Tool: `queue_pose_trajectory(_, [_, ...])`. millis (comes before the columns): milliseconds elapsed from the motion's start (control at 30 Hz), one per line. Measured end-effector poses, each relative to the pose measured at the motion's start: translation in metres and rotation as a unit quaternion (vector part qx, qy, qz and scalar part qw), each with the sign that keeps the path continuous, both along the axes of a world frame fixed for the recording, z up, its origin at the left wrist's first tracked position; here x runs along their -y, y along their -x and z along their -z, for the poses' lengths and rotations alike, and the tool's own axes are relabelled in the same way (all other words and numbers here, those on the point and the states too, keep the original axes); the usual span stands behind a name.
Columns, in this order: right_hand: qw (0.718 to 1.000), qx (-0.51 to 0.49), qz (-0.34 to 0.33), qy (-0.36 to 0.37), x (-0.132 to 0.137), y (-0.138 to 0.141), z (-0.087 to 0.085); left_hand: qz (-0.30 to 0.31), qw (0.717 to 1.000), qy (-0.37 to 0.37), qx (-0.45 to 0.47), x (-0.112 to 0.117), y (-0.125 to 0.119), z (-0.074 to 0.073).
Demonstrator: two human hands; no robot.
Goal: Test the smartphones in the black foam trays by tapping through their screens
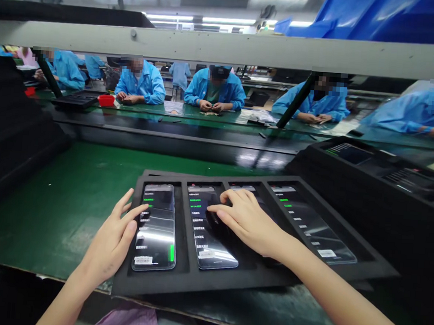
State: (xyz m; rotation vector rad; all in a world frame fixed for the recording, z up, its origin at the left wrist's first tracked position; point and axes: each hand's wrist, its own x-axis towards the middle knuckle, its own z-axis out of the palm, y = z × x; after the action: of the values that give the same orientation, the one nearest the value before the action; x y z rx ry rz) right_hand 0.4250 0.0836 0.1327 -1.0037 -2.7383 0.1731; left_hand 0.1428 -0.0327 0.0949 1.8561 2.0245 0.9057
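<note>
A black foam tray (268, 277) lies before me with several smartphones in its slots, their screens lit with lists of text, some lines green. My left hand (113, 237) is at the tray's left side, fingers apart, its index finger over the screen of the leftmost phone (158, 232). Over the second phone (214, 246) reaches my right hand (248, 216), its index finger extended at the screen and the other fingers loosely bent. Most of the third phone (243, 188) is hidden under that hand. The rightmost phone (318, 229) is uncovered. Neither hand holds anything.
The tray rests on a green worktop (69, 197). More phones lie in a stack of black foam trays (380, 169) at the right. Black stacked foam (14, 128) stands at the left. A grey beam (225, 49) crosses above. Beyond, several people in blue work at another bench.
</note>
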Motion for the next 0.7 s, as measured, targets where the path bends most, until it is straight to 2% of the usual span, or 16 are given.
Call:
queue_pose_trajectory(200, [0.991,-0.079,0.101,-0.033,-0.011,-0.047,0.002,-0.022,0.999,-0.023,0.025,0.001,-0.002,0.005])
queue_pose_trajectory(367, [0.971,-0.106,0.215,-0.006,-0.013,-0.080,0.007,-0.057,0.996,-0.038,0.060,0.001,-0.012,0.000])
queue_pose_trajectory(433, [0.970,-0.104,0.217,0.002,-0.012,-0.081,0.009,-0.062,0.995,-0.017,0.070,0.001,-0.013,-0.003])
queue_pose_trajectory(600, [0.984,-0.070,0.162,0.017,-0.010,-0.078,0.010,-0.064,0.994,0.002,0.086,0.001,-0.012,-0.005])
queue_pose_trajectory(700, [0.974,-0.094,0.203,-0.012,-0.012,-0.092,0.010,-0.070,0.993,0.012,0.095,0.002,-0.011,-0.002])
